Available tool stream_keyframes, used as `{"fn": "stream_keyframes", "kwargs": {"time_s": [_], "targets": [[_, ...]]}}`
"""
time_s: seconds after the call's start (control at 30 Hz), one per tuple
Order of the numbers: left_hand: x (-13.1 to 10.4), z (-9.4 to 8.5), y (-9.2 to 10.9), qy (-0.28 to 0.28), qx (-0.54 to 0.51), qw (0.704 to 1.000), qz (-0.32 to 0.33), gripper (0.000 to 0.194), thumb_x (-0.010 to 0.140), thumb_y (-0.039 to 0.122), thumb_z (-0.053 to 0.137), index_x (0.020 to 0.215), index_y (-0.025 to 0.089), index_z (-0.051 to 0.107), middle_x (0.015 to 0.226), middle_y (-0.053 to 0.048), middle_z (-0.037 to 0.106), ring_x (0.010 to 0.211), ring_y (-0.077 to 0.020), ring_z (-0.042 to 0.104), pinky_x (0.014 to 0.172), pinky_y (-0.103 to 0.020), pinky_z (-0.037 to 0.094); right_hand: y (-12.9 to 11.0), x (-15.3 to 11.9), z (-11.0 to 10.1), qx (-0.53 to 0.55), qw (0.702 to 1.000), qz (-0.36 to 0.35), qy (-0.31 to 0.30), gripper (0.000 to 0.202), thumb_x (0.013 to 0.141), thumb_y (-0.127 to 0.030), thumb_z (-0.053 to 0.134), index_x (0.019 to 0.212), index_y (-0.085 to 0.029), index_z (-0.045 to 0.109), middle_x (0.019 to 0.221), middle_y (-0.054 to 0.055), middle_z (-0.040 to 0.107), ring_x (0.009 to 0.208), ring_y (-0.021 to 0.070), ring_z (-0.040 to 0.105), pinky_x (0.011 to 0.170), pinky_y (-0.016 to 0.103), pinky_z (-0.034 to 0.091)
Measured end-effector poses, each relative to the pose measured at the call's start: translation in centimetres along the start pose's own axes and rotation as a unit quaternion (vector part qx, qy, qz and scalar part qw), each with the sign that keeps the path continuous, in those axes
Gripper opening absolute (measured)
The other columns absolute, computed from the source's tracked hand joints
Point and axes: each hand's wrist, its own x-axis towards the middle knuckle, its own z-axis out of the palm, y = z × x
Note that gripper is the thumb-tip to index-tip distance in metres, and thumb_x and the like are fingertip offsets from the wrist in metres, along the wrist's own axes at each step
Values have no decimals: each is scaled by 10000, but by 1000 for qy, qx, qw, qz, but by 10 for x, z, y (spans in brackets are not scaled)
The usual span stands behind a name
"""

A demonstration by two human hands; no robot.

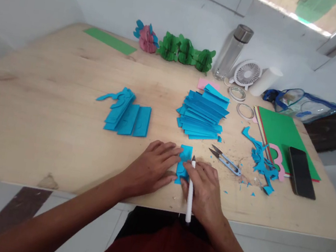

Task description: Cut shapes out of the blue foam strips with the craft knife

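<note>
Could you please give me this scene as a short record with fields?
left hand: on the blue strip's left edge
right hand: holds white pen, touches blue strip
right of strip: snips, blue scraps
beyond strip: blue paper pile
far right: phone on green sheet
back: clear bottle, white fan
</note>
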Motion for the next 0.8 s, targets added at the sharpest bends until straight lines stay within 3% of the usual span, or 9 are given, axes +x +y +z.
{"fn": "stream_keyframes", "kwargs": {"time_s": [0.23,0.8], "targets": [[0,3,-3,14,-6,1000,7,367,917,297,532,1237,122,571,1368,-156,589,1299,-328,466,1050,-513,365,-1,1,-2,-7,1000,10,-15,286,974,-251,522,1228,-180,633,1127,106,722,1103,272,575,912,413,417],[0,6,-6,-13,-37,999,-14,353,907,254,481,1235,164,577,1405,-129,570,1317,-316,451,1079,-527,324,2,-1,-2,3,1000,10,-22,338,969,-245,536,1296,-200,608,1128,95,717,1126,276,568,942,421,408]]}}
